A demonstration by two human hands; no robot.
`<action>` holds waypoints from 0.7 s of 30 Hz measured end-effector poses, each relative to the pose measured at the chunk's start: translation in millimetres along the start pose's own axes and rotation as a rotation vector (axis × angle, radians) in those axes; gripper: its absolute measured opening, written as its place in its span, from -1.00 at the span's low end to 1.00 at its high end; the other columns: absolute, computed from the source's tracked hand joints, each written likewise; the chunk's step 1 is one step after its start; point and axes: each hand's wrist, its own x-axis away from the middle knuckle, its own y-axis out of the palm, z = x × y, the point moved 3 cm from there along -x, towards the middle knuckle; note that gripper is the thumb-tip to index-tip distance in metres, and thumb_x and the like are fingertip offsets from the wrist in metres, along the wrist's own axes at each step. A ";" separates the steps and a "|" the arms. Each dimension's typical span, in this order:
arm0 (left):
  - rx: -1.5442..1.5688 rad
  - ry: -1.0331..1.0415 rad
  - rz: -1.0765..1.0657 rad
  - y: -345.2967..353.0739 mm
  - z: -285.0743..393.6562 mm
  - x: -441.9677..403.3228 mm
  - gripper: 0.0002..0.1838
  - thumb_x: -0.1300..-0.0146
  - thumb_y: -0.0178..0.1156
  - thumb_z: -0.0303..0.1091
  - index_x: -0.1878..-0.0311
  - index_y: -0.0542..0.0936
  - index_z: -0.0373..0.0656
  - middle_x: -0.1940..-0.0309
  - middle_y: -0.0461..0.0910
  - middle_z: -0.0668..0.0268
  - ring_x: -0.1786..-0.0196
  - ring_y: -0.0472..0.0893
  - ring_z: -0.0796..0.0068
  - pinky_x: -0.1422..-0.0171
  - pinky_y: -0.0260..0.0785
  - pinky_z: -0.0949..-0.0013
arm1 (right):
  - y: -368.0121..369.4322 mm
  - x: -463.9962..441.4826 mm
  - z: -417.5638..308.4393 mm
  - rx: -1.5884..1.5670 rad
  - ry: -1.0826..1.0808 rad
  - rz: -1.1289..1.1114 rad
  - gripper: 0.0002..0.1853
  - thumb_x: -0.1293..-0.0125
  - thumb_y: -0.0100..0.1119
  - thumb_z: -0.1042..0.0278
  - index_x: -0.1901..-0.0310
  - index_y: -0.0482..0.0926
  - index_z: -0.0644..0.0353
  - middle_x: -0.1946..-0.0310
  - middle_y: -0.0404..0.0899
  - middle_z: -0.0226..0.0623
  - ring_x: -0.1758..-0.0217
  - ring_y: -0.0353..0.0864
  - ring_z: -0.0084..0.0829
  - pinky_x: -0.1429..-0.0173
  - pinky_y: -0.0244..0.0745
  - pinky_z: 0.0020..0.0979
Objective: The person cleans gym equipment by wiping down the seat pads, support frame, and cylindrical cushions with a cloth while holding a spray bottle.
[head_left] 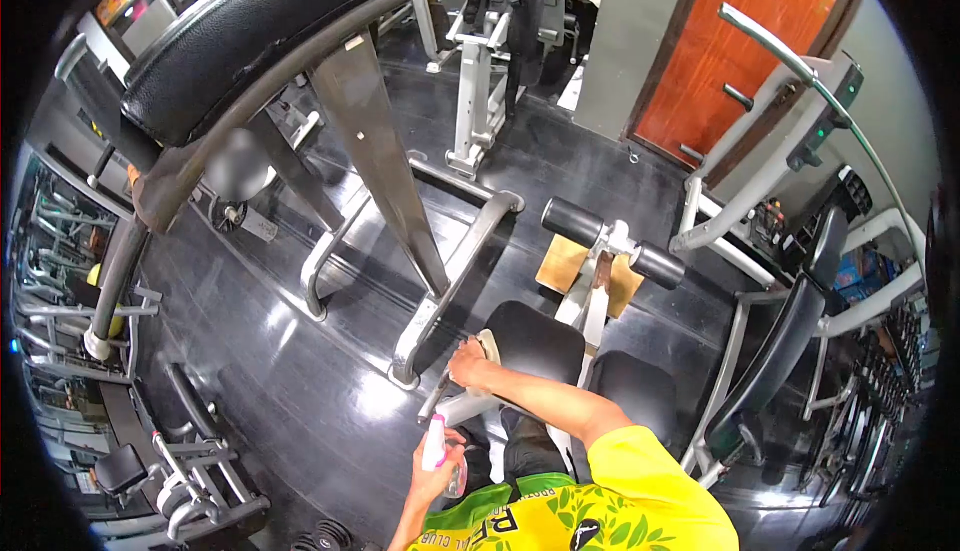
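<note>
A: Landmark?

B: Front seat pad (540,344). Everything's placed off that.

A: What's at its left edge?

B: The right hand (466,365), fingers curled round a pale cloth (489,345). Cloth sits between hand and pad, likely so the hand backs it against the edge. Pressing or just resting, can't tell.

A: And nearer the wearer?

B: The left hand (440,463), left of the seat pad, wrapped round a spray bottle (434,446). Grip's high, near the head, probably for trigger reach. Fingers hide part of the bottle. Held off to the side, it seems out of the right arm's way.

A: Edges?

B: Second pad (635,389) just right of the seat pad, metal frame between. Foam roller (655,264) beyond it, near a wooden board (560,266). Left of it, a metal foot bar (412,341) runs near the right hand, so knuckle room looks limited there.

A: Room to move?

B: Mostly left: the floor (270,371) spreads wide past that bar. Right of the seat pad, past the second pad, a backrest (780,354) hems it in.
</note>
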 end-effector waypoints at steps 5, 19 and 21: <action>0.043 0.002 0.051 11.0 -0.4 -13.0 -0.74 -0.16 0.20 -0.57 0.08 0.44 -0.26 0.29 0.58 0.31 0.48 0.54 0.66 0.36 0.42 0.53 | -17.2 -6.7 22.2 -0.196 -0.023 -0.159 -0.72 -0.04 0.24 0.25 0.17 0.70 0.03 0.11 0.66 -0.31 0.01 0.63 -0.28 0.04 0.50 -0.23; 0.075 -0.117 0.160 19.5 -7.8 -16.8 -0.76 -0.15 0.21 -0.57 0.11 0.46 -0.25 0.32 0.58 0.32 0.48 0.54 0.66 0.39 0.39 0.52 | 13.6 -53.3 152.6 -0.398 0.165 -0.138 -0.71 -0.04 0.15 0.35 0.16 0.64 0.19 0.13 0.63 -0.09 0.02 0.63 -0.16 -0.01 0.54 -0.17; 0.085 -0.140 0.168 19.1 -11.8 -15.6 -0.76 -0.15 0.22 -0.55 0.11 0.46 -0.25 0.33 0.58 0.32 0.48 0.54 0.66 0.39 0.39 0.52 | 26.5 -58.0 178.6 -0.482 0.138 -0.140 -0.71 -0.04 0.15 0.35 0.17 0.64 0.22 0.14 0.63 -0.06 0.05 0.64 -0.14 0.04 0.54 -0.22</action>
